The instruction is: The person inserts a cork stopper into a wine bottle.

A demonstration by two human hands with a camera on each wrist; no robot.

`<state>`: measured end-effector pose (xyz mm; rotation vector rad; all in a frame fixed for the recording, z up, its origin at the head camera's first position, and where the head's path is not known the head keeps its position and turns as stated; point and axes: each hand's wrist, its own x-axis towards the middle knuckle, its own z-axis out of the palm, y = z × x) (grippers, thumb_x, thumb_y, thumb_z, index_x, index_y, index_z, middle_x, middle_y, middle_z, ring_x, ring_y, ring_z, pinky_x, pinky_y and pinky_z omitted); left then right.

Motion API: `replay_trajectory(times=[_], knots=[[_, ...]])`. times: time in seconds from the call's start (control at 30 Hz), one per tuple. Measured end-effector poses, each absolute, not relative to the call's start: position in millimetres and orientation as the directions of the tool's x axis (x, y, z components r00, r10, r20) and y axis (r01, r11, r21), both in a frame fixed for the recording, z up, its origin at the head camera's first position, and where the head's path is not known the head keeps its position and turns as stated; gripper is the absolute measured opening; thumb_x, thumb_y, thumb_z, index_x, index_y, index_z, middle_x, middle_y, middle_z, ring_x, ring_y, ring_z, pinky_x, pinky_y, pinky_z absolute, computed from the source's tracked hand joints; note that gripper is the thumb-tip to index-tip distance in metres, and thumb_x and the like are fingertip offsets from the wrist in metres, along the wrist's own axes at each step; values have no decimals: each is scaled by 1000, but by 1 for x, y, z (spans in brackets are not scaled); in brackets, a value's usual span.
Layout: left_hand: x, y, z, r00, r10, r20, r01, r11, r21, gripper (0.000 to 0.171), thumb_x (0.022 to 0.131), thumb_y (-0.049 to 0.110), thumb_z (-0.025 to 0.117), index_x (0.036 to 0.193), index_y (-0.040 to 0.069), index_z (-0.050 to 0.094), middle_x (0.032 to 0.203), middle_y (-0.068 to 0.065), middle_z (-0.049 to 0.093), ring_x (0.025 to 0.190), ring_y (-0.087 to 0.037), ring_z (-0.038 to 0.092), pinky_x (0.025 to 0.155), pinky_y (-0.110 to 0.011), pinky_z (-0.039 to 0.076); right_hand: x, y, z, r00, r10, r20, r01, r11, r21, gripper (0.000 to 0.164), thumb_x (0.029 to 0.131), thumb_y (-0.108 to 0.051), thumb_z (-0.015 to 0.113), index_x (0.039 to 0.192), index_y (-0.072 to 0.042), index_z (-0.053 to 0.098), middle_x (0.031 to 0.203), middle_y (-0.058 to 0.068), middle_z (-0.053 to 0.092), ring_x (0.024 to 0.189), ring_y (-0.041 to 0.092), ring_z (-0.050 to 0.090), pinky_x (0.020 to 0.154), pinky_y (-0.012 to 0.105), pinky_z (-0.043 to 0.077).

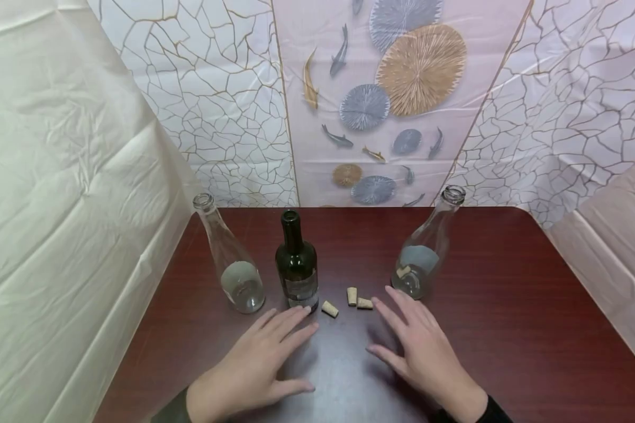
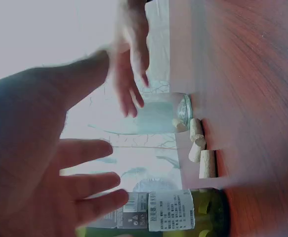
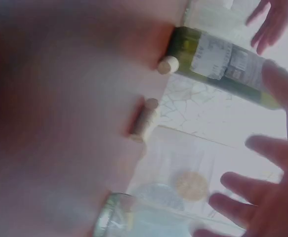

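My left hand (image 1: pixel 261 359) hovers over the table in front of the dark green wine bottle (image 1: pixel 296 262), fingers spread, holding nothing. Over to the right, my right hand (image 1: pixel 423 342) has its fingers extended and apart, near the foot of a clear glass bottle (image 1: pixel 425 247). A pale cork shows at the bottom of that bottle. Between the hands and the bottles lie three loose corks: one cork (image 1: pixel 330 309) beside the green bottle, another cork (image 1: pixel 351 296) standing out lengthwise, and a cork (image 1: pixel 364 304) lying crosswise. The green bottle's printed label (image 2: pixel 171 211) appears in the left wrist view.
A second clear glass bottle (image 1: pixel 238 273) stands left of the green one. All three bottles are upright and uncapped on the dark red-brown table (image 1: pixel 508 294). Patterned cloth (image 1: pixel 233 88) hangs behind the table's far edge, with pale cloth (image 1: pixel 74 205) along the left side.
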<state>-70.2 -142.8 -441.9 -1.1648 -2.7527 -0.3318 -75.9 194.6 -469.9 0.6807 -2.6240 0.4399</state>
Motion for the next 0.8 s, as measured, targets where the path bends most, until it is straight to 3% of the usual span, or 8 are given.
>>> replay_trajectory(times=[0.03, 0.1, 0.17, 0.27, 0.37, 0.53, 0.8], knots=[[-71, -141, -441, -677, 688, 259, 732, 664, 150, 82, 91, 76, 61, 154, 26, 51, 165, 1, 45, 151, -20, 46, 120, -52, 44, -79, 195, -467, -785, -382, 488, -526, 827, -197, 78, 88, -60, 77, 152, -21, 55, 157, 12, 52, 138, 35, 56, 105, 56, 51], [-74, -138, -440, -653, 674, 345, 750, 641, 166, 68, 94, 69, 64, 143, 22, 63, 151, 2, 60, 138, -17, 59, 111, -44, 53, -84, 196, -462, -751, -357, 556, -534, 824, -192, 75, 83, -52, 85, 145, -16, 61, 146, 11, 61, 123, 30, 66, 86, 48, 61], [-76, -135, -441, -628, 662, 408, 767, 616, 182, 57, 94, 62, 69, 133, 20, 70, 137, 4, 69, 126, -15, 66, 104, -40, 57, -90, 196, -457, -737, -329, 591, -531, 822, -205, 62, 81, -40, 90, 132, -13, 68, 132, 8, 67, 107, 25, 71, 71, 41, 62], [-80, -133, -444, -609, 664, 434, 785, 582, 211, 48, 94, 57, 71, 125, 20, 73, 123, 8, 74, 115, -11, 70, 96, -36, 60, -101, 192, -455, -743, -307, 595, -525, 819, -233, 40, 76, -16, 93, 111, -12, 72, 111, 2, 69, 89, 17, 72, 64, 34, 59], [-85, -132, -449, -620, 686, 381, 783, 568, 252, 45, 97, 57, 69, 123, 21, 73, 117, 11, 75, 110, -7, 70, 93, -34, 60, -116, 186, -459, -770, -319, 552, -521, 814, -256, 28, 80, -11, 88, 102, -14, 71, 99, -1, 67, 81, 13, 69, 63, 32, 58], [-89, -130, -456, -651, 705, 283, 757, 574, 311, 44, 99, 57, 65, 124, 22, 73, 116, 14, 75, 108, -4, 69, 91, -32, 60, -139, 176, -468, -818, -395, 419, -526, 809, -263, 24, 85, -13, 86, 103, -14, 71, 97, -2, 68, 85, 13, 67, 70, 34, 58], [-88, -132, -462, -652, 715, 253, 751, 561, 348, 41, 100, 56, 64, 123, 22, 73, 113, 13, 74, 106, -2, 68, 89, -30, 60, -160, 166, -481, -867, -457, 198, -496, 828, -261, 23, 85, -15, 87, 96, -16, 66, 88, -6, 60, 79, 10, 55, 69, 31, 52]])
